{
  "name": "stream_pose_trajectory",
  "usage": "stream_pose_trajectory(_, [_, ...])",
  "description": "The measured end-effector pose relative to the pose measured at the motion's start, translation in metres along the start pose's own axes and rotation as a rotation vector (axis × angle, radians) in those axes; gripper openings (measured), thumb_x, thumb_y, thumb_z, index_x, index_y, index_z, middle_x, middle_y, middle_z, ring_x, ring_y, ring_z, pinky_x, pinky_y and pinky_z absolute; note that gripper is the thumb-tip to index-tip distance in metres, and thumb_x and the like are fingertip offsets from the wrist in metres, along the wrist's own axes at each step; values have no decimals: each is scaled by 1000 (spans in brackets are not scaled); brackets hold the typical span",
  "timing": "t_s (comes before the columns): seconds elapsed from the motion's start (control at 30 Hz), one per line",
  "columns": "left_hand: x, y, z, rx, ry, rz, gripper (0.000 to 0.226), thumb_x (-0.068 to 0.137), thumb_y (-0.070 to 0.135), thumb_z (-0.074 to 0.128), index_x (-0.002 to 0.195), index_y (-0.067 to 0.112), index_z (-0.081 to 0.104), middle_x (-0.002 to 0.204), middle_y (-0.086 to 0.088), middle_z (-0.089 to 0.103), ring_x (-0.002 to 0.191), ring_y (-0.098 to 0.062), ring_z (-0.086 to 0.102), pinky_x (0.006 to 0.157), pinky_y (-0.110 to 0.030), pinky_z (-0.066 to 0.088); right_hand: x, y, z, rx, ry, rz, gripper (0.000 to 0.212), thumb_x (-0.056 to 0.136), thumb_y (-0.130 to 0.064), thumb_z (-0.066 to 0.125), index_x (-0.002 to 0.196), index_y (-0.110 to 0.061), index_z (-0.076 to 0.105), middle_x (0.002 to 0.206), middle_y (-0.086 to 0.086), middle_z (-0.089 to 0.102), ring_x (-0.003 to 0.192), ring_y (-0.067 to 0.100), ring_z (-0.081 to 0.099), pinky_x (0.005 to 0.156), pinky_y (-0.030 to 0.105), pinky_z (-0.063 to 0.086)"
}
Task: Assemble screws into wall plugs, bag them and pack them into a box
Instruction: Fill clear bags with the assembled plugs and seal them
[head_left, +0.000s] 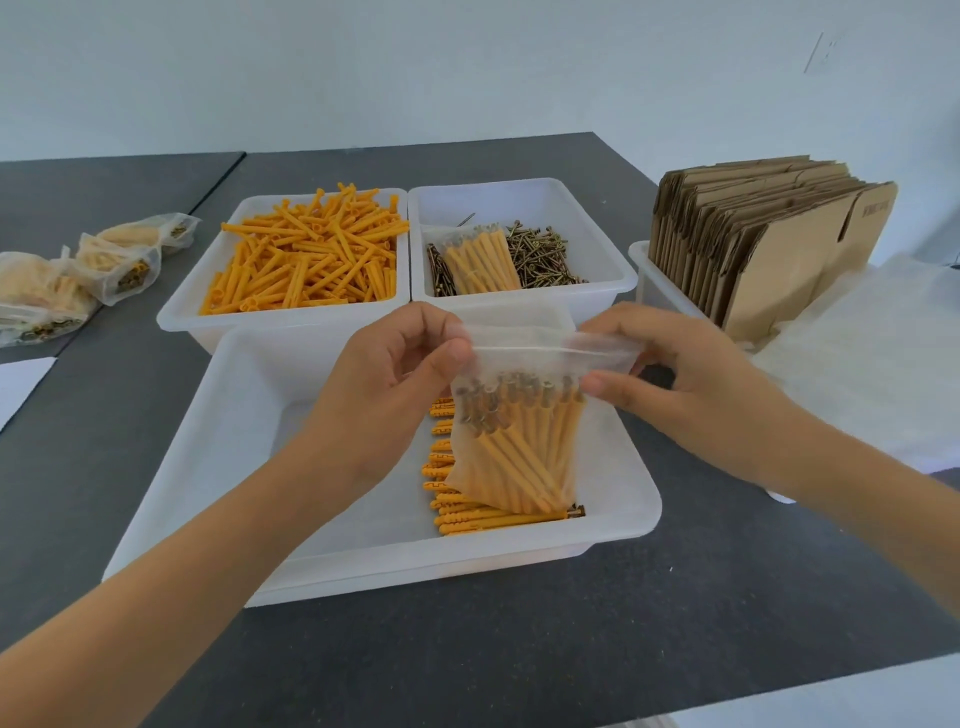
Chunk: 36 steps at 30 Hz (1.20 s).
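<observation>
Above the near tray on the bench, in the only view there is, the head camera's, a clear bag hangs upright, loaded with orange plugs that have screws in them, screw heads up. The left hand pinches the bag's top left corner between thumb and fingers, and the right hand pinches the top right end of the zip strip, so the mouth is stretched flat between them. The step looks like sealing. To do it well, keep the strip taut and level, run one thumb and finger along it from end to end, and keep the screw heads below the strip so none gets caught in it. More assembled plugs lie in the tray just under the bag. Beyond it sit a tray of loose plugs and a tray of screws with a filled bag lying on them. Finished bags lie at far left, and flat boxes stand at the right.
</observation>
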<state>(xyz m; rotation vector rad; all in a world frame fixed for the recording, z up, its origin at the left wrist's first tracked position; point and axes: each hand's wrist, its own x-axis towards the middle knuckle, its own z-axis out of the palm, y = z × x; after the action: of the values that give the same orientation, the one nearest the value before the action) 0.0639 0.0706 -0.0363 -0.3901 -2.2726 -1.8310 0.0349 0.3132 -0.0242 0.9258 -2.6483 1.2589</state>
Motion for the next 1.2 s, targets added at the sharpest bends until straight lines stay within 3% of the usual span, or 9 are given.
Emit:
stream_pose_trajectory(0.2, [9,9,2,-117,64,27,16,88,28,58,90,13,64,80,6,68,80,-9,64,77,-25,54,21,-26,6,153,164,-79,20,96,-11,59,80,-1,64,79,10,71,71,22,67,60,27,53])
stream_pose_trajectory(0.37, [30,30,1,-127,-168,-10,59,70,66,66,115,28,63,109,7,72,104,-12,68,79,-23,56,58,-63,-31,297,363,-146,23,100,-7,52,79,2,57,80,6,73,56,14,68,46,27,48])
stream_pose_trajectory(0.5, [85,33,20,-163,-52,-119,25,88,34,68,105,15,70,103,-4,75,96,-21,72,81,-40,60,88,-59,-82,281,379,-12,13,101,-12,50,103,-3,60,100,10,72,79,19,74,61,26,54])
stream_pose_trajectory(0.6, [141,21,31,-122,40,-245,24,94,33,63,101,12,71,101,-7,75,97,-22,72,90,-46,57,70,-28,-130,365,391,217,14,99,-21,54,112,-17,59,104,6,72,90,20,73,76,31,57])
stream_pose_trajectory(0.73, [207,-7,51,-117,119,-438,30,95,31,62,113,7,65,109,-9,71,104,-26,68,85,-39,57,4,19,-151,-69,410,419,4,95,-36,58,98,-36,61,104,-5,70,89,8,67,77,25,53])
stream_pose_trajectory(0.87, [233,-36,70,-162,137,-586,39,98,19,59,132,0,51,124,-15,63,108,-28,65,97,-48,52,-61,37,-125,-524,-23,500,64,69,-80,39,124,-50,42,130,-30,45,119,2,45,96,27,37])
stream_pose_trajectory(1.0, [231,-40,80,78,7,-664,28,97,14,55,122,8,45,110,-13,60,106,-29,60,96,-42,50,-89,55,-108,-872,-160,561,69,90,-68,34,151,-44,11,158,-18,18,145,7,19,116,28,20])
stream_pose_trajectory(1.13, [209,-8,73,571,-157,-508,54,95,44,54,138,14,45,134,-5,50,123,-27,49,103,-41,42,-97,59,-107,-696,79,540,46,98,-48,35,142,-40,46,150,-15,42,138,5,36,109,20,25])
stream_pose_trajectory(1.2, [189,15,66,624,-244,-405,49,96,48,52,137,22,49,142,3,47,129,-20,44,109,-41,37,-99,60,-107,-571,180,532,40,99,-39,40,133,-32,60,141,-12,53,133,8,45,104,17,29])
